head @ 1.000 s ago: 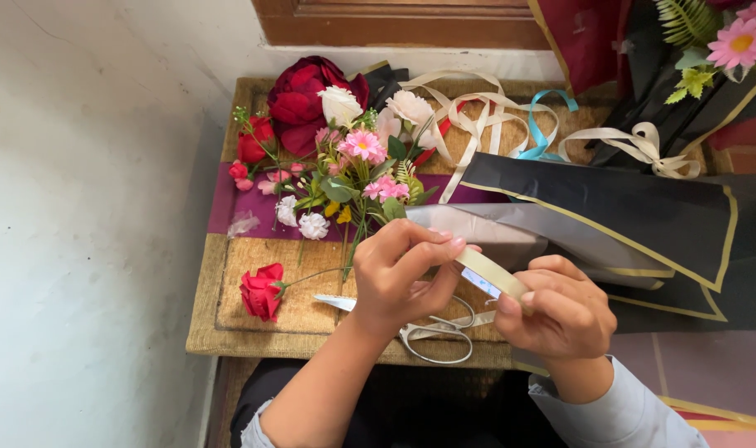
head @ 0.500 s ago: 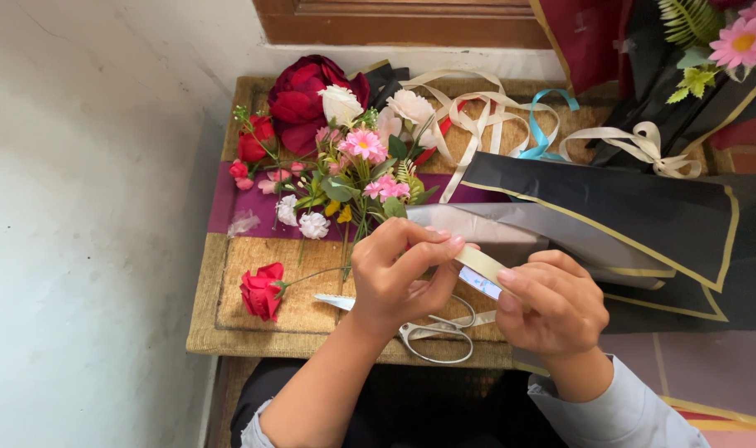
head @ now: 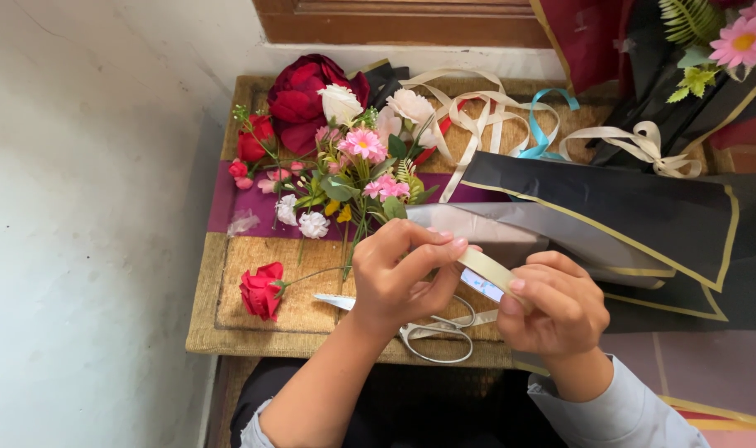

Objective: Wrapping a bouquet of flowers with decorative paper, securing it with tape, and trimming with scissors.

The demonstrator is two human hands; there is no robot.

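Both my hands hold a roll of clear tape [head: 486, 271] over the near edge of a small woven-topped table [head: 229, 315]. My left hand [head: 399, 274] pinches the roll's left side with thumb and fingertips. My right hand [head: 552, 307] grips its right side. Under my hands lie white-handled scissors [head: 432, 332]. A bunch of artificial flowers [head: 353, 166], pink, white and red, lies on the table just beyond my left hand. A single red rose [head: 260, 290] lies to the left of it.
Black wrapping sheets with gold edges [head: 627, 207] and a grey sheet [head: 494, 224] spread across the right. Cream, red and blue ribbons [head: 494, 116] tangle at the back. A wrapped bouquet [head: 710, 58] stands at top right. A white wall [head: 87, 207] borders the left.
My hands have stayed in place on the tape roll, with only small shifts of the fingers. Nothing else has moved.
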